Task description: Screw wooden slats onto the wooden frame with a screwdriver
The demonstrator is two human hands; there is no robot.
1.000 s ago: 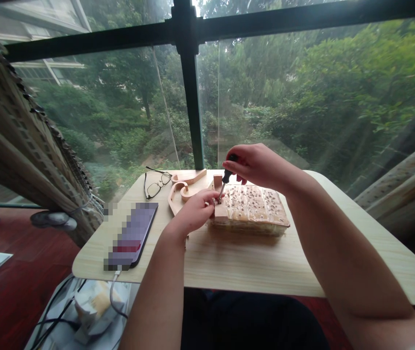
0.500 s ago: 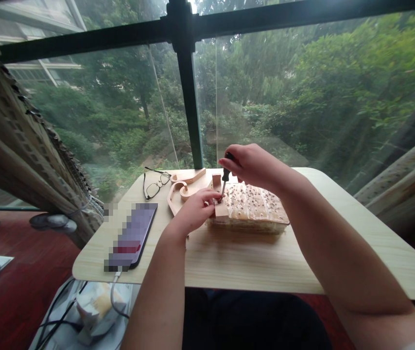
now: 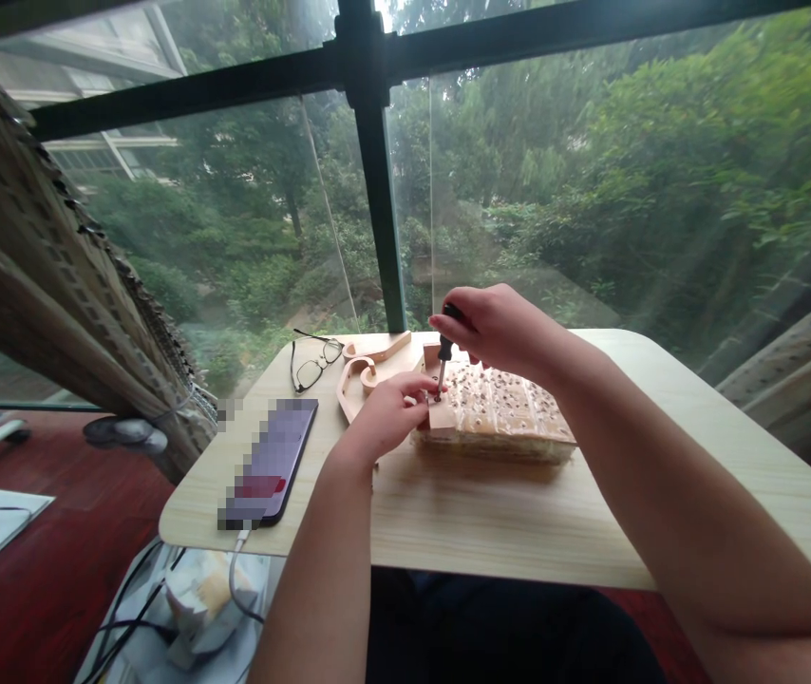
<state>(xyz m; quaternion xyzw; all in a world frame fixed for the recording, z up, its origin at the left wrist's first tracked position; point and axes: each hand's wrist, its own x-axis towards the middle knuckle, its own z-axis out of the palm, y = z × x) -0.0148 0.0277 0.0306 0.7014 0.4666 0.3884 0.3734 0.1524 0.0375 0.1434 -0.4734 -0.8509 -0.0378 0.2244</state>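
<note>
Now, screwdriver [image 3: 444,351] seemingly steeper, in right hand [image 3: 485,321]

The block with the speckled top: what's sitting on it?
On the block, at its left end, lies a pale wooden piece; the screwdriver points down beside the left hand, which partly hides that piece. The right hand covers some of the block's far edge.

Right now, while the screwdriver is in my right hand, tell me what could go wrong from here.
Your left hand has its fingers right beside the tip of the screwdriver; a slip might jab them.
The wooden piece at the tip could shift if the left hand eases off.
The cable at the lower end of the phone runs close to your left forearm; a sideways sweep might snag it.
</note>
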